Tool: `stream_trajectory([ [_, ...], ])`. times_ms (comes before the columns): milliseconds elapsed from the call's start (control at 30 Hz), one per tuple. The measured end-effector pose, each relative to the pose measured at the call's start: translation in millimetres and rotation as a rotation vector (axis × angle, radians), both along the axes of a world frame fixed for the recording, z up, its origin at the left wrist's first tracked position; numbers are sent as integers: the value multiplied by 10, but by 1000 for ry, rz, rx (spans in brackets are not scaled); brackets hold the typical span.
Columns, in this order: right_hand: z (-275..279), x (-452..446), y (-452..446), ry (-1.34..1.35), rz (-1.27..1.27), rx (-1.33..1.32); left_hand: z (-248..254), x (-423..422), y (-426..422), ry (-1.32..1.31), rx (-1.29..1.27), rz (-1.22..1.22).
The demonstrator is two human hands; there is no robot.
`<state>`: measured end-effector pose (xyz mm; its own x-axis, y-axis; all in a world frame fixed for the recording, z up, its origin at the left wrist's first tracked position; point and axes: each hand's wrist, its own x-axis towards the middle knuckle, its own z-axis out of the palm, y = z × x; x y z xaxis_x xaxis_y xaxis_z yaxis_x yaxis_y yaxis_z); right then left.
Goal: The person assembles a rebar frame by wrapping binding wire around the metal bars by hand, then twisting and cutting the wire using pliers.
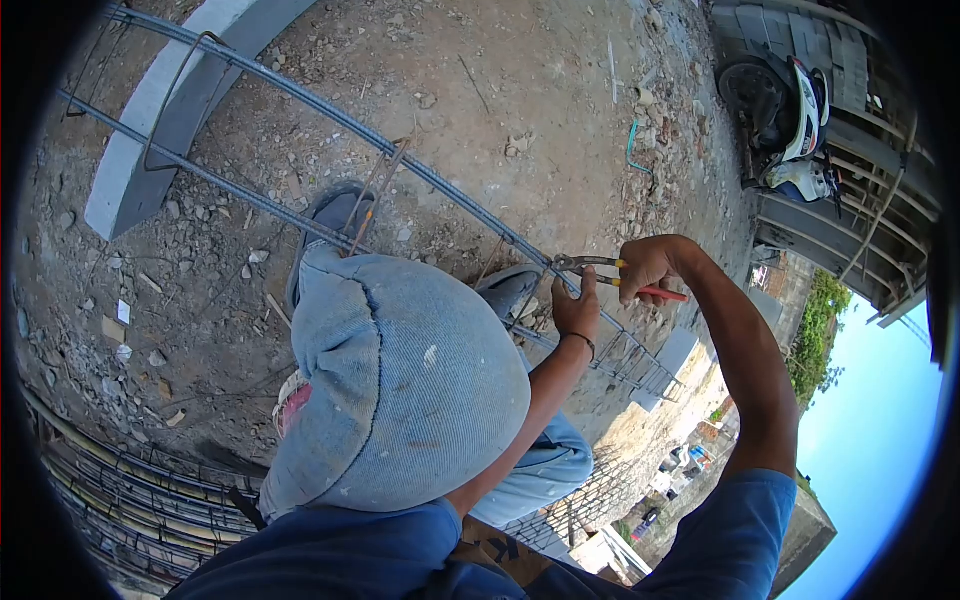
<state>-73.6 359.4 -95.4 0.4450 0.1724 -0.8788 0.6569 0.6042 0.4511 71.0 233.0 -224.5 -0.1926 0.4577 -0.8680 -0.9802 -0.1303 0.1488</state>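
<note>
My right hand (648,270) grips a pair of pincers (606,263) with yellow and red handles. Their metal jaws are at the upper bar of a long rebar cage (440,185), by a stirrup. Just below the jaws, my left hand (576,308) is closed around the same rebar, with thumb and forefinger close to the pincers. Any tie wire between the jaws is too small to make out. Rusty stirrups (378,190) cross the two lines of bars near my shoe (345,210).
A grey concrete beam (165,110) lies under the cage's far left end. Stones and rubble (140,350) cover the dirt ground. More steel bars (130,490) are stacked at lower left. A motorcycle (790,120) stands at upper right. My denim-covered knee (420,380) is beside the cage.
</note>
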Motion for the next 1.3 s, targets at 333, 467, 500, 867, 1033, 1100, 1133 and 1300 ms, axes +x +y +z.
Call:
stream_trajectory([
  [333,230,11,-230,209,297,-32,441,-269,310,-218,-179,174],
  [467,298,124,-351,468,499,35,386,-300,121,-354,87,295],
  [500,277,167,-334,524,618,-2,376,-342,95,-397,116,262],
  [867,398,202,-399,920,1395,-11,333,-522,85,-540,384,371],
  [1033,326,52,-286,574,529,-63,365,-545,96,-768,481,550],
  [1100,283,9,-112,369,121,13,375,-638,43,-783,467,545],
  [1133,272,18,-42,161,-286,87,335,-632,62,-782,474,544],
  [1300,324,62,-222,313,346,-30,175,-488,202,-907,497,612],
])
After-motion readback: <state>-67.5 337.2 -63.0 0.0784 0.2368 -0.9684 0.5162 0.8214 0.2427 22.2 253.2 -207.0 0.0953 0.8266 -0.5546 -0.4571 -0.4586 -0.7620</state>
